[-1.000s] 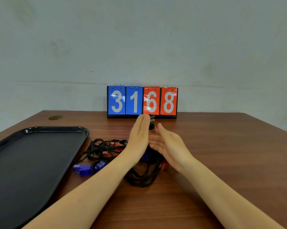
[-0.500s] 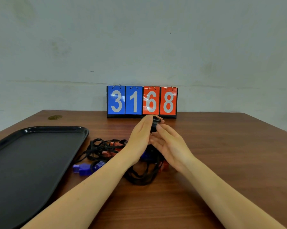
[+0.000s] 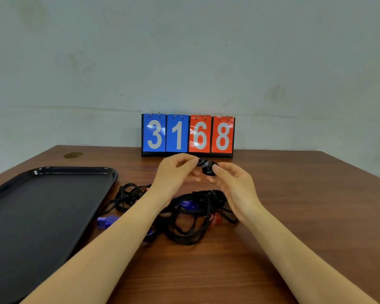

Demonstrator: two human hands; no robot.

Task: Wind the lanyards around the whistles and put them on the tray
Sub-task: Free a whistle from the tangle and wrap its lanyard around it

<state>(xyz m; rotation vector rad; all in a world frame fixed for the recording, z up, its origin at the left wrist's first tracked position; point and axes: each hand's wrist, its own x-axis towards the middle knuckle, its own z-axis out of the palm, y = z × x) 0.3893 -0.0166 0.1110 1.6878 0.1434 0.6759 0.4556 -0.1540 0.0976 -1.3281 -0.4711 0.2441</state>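
A small black whistle (image 3: 206, 167) is held above the table between both hands. My left hand (image 3: 176, 172) pinches its left side with thumb and fingertips, and my right hand (image 3: 233, 183) pinches its right side. Below the hands a tangle of black lanyards (image 3: 184, 224) lies on the table, with a blue whistle (image 3: 107, 221) at its left, another blue whistle (image 3: 188, 204) in the middle and a red whistle (image 3: 216, 219) at its right. The black tray (image 3: 42, 207) lies to the left with nothing on it.
A flip scoreboard (image 3: 188, 136) reading 3168 stands at the back of the wooden table (image 3: 305, 205) against the wall. A small brass disc (image 3: 73, 155) sits in the tabletop at the far left.
Both hands went from flat, open palms beside the black whistle to pinching it, and they have lifted it slightly and spread apart.
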